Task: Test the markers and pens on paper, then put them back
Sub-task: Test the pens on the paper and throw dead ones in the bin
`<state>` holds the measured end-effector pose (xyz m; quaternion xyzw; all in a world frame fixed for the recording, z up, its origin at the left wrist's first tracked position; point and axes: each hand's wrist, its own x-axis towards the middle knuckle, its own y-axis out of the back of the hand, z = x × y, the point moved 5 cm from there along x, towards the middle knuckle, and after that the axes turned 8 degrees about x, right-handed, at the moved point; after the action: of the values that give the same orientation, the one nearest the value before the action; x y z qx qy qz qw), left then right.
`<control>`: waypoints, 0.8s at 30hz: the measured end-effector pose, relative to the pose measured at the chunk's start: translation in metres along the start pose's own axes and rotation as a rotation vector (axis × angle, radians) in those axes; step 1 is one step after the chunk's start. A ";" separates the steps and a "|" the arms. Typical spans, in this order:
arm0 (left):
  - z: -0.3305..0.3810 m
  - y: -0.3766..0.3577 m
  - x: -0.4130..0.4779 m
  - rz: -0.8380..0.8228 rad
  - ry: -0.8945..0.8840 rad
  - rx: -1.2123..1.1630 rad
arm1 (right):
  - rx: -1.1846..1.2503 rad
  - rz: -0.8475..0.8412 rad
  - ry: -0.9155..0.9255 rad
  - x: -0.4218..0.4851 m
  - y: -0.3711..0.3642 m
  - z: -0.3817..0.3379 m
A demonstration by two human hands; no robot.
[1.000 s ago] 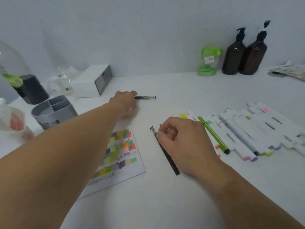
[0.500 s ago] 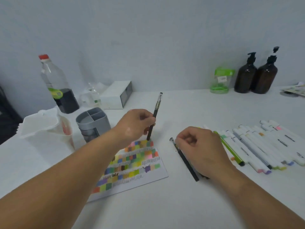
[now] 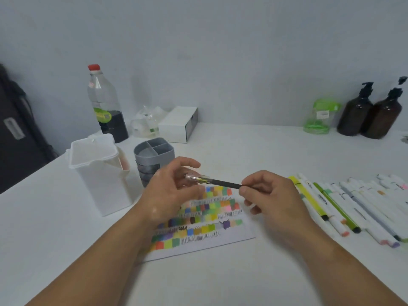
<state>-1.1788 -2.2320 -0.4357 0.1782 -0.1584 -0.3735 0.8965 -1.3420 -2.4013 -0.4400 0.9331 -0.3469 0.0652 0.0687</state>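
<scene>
A black pen (image 3: pixel 223 183) with a clear end hangs level above the paper (image 3: pixel 234 237), held between both hands. My left hand (image 3: pixel 170 193) holds the clear end with its fingers loosely curled. My right hand (image 3: pixel 271 199) pinches the black end between thumb and forefinger. The paper lies flat on the white table and carries rows of colour swatches and scribbles. A row of several markers and pens (image 3: pixel 353 206) lies on the table to the right. The grey divided pen holder (image 3: pixel 154 149) stands just behind my left hand with nothing in it.
A white lidded container (image 3: pixel 99 173) stands left of the holder. At the back are a clear bottle with a red cap (image 3: pixel 106 102), a white box (image 3: pixel 178 124), a green jar (image 3: pixel 320 115) and two brown pump bottles (image 3: pixel 371 113). A dark bag (image 3: pixel 15 129) sits off the table's left edge.
My left hand brought the pen from upright over the paper to level. My right hand left the black pen on the table and took this pen's black end.
</scene>
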 end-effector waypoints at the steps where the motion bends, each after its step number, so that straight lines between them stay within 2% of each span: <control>1: 0.002 -0.001 0.000 0.000 -0.064 0.156 | 0.011 0.015 0.006 0.001 0.001 0.000; 3: 0.011 -0.008 -0.001 -0.015 -0.226 0.422 | 0.028 0.010 0.025 0.002 -0.002 0.000; 5: 0.019 -0.019 -0.004 -0.051 -0.362 0.591 | 0.060 -0.016 0.039 0.000 -0.007 -0.002; 10: 0.031 -0.028 -0.010 -0.104 -0.469 0.671 | 0.269 -0.048 -0.017 -0.003 -0.015 -0.001; 13: 0.034 -0.038 -0.017 -0.128 -0.471 0.656 | 0.362 -0.134 -0.062 -0.009 -0.028 0.001; 20: 0.032 -0.039 -0.021 -0.177 -0.422 0.529 | 0.342 -0.197 -0.068 -0.016 -0.039 0.003; 22: 0.027 -0.036 -0.019 -0.197 -0.377 0.497 | 0.328 -0.103 -0.047 -0.013 -0.033 0.000; 24: 0.017 -0.029 -0.016 -0.200 -0.302 0.544 | 0.422 0.070 -0.062 -0.009 -0.015 -0.001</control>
<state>-1.2143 -2.2422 -0.4360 0.3686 -0.3653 -0.4260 0.7411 -1.3387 -2.3843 -0.4412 0.9158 -0.3596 0.1099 -0.1410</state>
